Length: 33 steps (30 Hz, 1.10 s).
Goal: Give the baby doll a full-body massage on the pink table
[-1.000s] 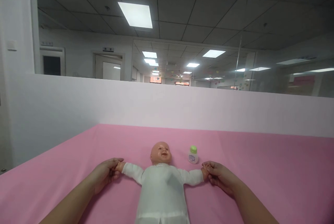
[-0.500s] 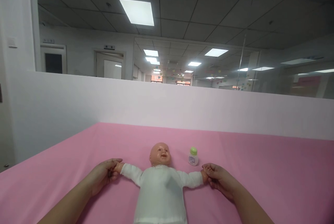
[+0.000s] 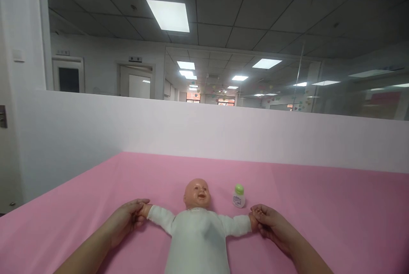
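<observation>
A baby doll (image 3: 198,240) in a white long-sleeved top lies face up, its head toward the wall and both arms spread out to the sides. My left hand (image 3: 129,219) is closed around the doll's hand on the left of the view. On the other side, my right hand (image 3: 271,223) grips the doll's other hand between thumb and fingers. A small clear bottle (image 3: 239,197) with a green cap stands upright beside the doll's head, a little beyond my right hand. The doll's lower body falls outside the view.
Pink cloth (image 3: 306,206) covers the surface under the doll. Behind it rises a low white wall (image 3: 204,131) with a glass pane above. A door with a metal handle (image 3: 3,116) is at the far left.
The whole view has shifted slightly, so the doll, bottle and hands appear a little lower. Both hands keep their hold, and the doll's arms stay spread.
</observation>
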Motion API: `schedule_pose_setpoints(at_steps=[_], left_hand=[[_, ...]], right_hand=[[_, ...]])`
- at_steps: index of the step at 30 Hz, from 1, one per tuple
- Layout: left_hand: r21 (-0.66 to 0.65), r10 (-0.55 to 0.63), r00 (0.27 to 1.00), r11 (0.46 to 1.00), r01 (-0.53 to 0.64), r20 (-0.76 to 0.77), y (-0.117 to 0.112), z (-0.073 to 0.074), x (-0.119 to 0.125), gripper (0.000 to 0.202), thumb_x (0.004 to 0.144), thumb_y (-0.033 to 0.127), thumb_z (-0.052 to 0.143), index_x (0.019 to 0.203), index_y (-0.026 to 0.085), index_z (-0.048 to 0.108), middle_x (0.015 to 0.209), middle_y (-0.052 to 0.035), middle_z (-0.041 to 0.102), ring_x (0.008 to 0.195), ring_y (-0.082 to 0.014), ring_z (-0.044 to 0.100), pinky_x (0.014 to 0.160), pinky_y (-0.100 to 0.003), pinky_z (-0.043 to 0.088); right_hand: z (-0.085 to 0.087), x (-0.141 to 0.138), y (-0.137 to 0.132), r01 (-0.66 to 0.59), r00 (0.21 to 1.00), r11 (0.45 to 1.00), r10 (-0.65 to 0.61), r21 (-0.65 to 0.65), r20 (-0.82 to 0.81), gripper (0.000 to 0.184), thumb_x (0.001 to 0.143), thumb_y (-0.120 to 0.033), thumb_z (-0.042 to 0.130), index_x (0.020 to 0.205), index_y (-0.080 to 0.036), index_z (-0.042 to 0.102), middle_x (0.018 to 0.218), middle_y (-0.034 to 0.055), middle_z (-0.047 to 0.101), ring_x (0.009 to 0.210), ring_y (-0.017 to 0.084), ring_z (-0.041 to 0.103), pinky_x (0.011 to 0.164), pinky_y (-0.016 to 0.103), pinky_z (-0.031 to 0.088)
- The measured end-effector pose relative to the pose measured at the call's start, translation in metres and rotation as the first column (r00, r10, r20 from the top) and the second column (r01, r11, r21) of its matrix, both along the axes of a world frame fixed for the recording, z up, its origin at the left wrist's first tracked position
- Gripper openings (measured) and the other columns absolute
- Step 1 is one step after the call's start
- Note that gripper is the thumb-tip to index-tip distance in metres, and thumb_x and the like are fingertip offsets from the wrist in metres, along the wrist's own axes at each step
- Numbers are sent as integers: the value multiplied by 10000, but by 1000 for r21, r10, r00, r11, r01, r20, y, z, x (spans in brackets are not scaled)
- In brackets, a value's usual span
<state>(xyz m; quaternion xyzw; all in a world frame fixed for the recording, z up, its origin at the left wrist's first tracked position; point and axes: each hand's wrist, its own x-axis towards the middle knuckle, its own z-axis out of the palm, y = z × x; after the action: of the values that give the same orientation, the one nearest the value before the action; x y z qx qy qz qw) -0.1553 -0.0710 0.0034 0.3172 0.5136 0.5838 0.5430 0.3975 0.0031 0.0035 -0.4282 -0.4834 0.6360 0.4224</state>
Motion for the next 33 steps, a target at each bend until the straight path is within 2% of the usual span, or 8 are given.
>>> schedule_pose_setpoints(at_steps=[7, 14, 22, 24, 28, 33], left_hand=[[35, -3, 1000, 999, 3, -6, -2, -1, 3, 435, 898, 279, 717, 1281, 105, 609, 867, -92, 645, 626, -142, 577, 595, -256, 554], [46, -18, 999, 999, 16, 34, 3, -9, 1, 465, 886, 275, 748, 1290, 105, 592, 841, -83, 648, 596, -135, 556, 569, -243, 521], [84, -17, 999, 996, 14, 33, 3, -10, 4, 393, 896, 422, 760, 1114, 106, 678, 877, -98, 656, 579, -119, 514, 511, -226, 471], [82, -14, 999, 997, 11, 33, 3, -10, 4, 390, 907, 438, 746, 1103, 107, 681, 886, -100, 657, 581, -119, 516, 511, -226, 473], [32, -17, 998, 999, 15, 62, 6, -11, -1, 353, 921, 367, 735, 1152, 111, 661, 886, -101, 658, 582, -125, 528, 525, -240, 500], [17, -11, 996, 1000, 10, 88, 4, -11, -3, 375, 915, 284, 724, 1235, 117, 626, 862, -85, 654, 592, -133, 547, 538, -244, 518]], right_hand=[[-9, -2, 5, 35, 999, 999, -35, 31, 28, 346, 746, -395, 834, 886, -190, 593, 687, -31, 532, 505, 53, 416, 466, 187, 259], [-19, -6, 13, 32, 997, 995, -39, 99, 71, 411, 767, -497, 800, 774, -203, 512, 539, -64, 418, 430, 57, 318, 424, 208, 180], [-19, -10, 11, 76, 992, 990, -87, 117, 88, 542, 804, -680, 700, 734, -220, 420, 480, -76, 380, 373, 58, 274, 400, 211, 149], [-21, -10, 11, 94, 991, 989, -104, 111, 84, 541, 802, -676, 705, 748, -219, 420, 488, -80, 389, 372, 54, 281, 399, 201, 147], [-24, -10, 14, 107, 991, 991, -113, 79, 69, 520, 808, -672, 707, 795, -211, 468, 496, -81, 403, 383, 49, 297, 402, 183, 161], [-15, -8, 8, 83, 996, 996, -82, 40, -24, 522, 740, -614, 822, 800, -185, 532, 567, -73, 419, 433, 30, 332, 416, 156, 218]])
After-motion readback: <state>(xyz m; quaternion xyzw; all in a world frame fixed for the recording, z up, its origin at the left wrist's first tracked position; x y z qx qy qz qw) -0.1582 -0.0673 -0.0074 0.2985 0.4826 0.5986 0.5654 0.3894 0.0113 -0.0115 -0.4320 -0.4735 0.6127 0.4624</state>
